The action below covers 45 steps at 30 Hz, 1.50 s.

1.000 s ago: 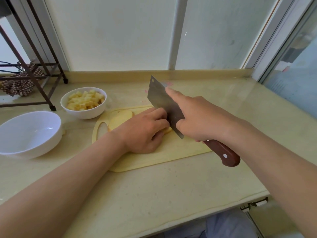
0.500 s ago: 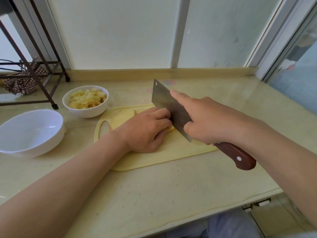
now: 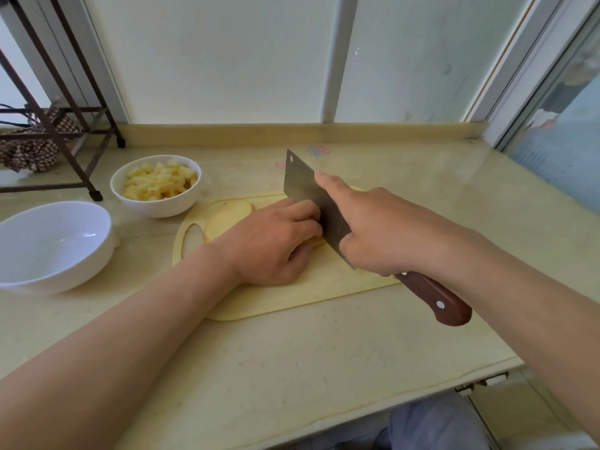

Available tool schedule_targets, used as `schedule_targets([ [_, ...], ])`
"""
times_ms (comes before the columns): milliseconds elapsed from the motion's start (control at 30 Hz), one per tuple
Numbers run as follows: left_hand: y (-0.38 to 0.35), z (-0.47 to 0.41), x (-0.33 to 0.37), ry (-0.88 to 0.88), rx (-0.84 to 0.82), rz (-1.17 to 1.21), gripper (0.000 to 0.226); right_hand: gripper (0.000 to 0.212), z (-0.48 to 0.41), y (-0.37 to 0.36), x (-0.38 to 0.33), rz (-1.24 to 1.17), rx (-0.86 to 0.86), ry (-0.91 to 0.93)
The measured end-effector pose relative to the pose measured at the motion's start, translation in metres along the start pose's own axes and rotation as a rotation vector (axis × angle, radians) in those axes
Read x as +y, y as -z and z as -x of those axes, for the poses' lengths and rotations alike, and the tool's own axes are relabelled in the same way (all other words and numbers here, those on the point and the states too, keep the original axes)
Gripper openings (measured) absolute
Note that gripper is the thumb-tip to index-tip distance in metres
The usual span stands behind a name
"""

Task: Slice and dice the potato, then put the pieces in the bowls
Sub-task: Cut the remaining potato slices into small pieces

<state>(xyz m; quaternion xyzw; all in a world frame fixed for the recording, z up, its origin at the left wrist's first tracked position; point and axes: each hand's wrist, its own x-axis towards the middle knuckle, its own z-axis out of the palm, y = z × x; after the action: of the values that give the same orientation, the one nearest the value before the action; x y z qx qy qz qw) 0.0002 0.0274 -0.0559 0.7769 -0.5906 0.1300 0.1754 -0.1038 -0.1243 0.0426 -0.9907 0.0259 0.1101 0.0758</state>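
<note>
On the pale yellow cutting board (image 3: 324,287), mid tabletop (image 3: 292,368): flat potato slices (image 3: 227,217), one end showing, the rest pinned under the left hand (image 3: 276,241), fingers curled over them and knuckles up against the blade. Grasped in the right hand (image 3: 389,232), a cleaver (image 3: 305,193), forefinger laid along the steel, brown wooden handle (image 3: 435,300) jutting out behind the wrist. Edge down beside the left knuckles, perhaps already on the board, though hidden there by both hands. Just past the board's far left corner, a small white bowl (image 3: 159,206) heaped with potato dice (image 3: 159,181). Nearer and further left, apart from it, a larger white bowl (image 3: 55,241). Beyond, at the far left, a dark metal rack (image 3: 65,125).
</note>
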Motion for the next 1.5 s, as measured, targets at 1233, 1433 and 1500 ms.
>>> schedule_targets([
  [1233, 0.004, 0.003, 0.001, -0.004, 0.054, -0.036, 0.007, 0.097, -0.001, 0.011, 0.001, -0.135, 0.104, -0.018],
  [1433, 0.004, 0.002, 0.002, -0.007, 0.054, -0.035, 0.008, 0.099, 0.004, 0.01, -0.002, -0.131, 0.086, -0.003],
  [1500, 0.004, 0.002, 0.002, -0.007, 0.051, -0.033, 0.009, 0.098, 0.005, 0.009, -0.002, -0.116, 0.08, -0.001],
])
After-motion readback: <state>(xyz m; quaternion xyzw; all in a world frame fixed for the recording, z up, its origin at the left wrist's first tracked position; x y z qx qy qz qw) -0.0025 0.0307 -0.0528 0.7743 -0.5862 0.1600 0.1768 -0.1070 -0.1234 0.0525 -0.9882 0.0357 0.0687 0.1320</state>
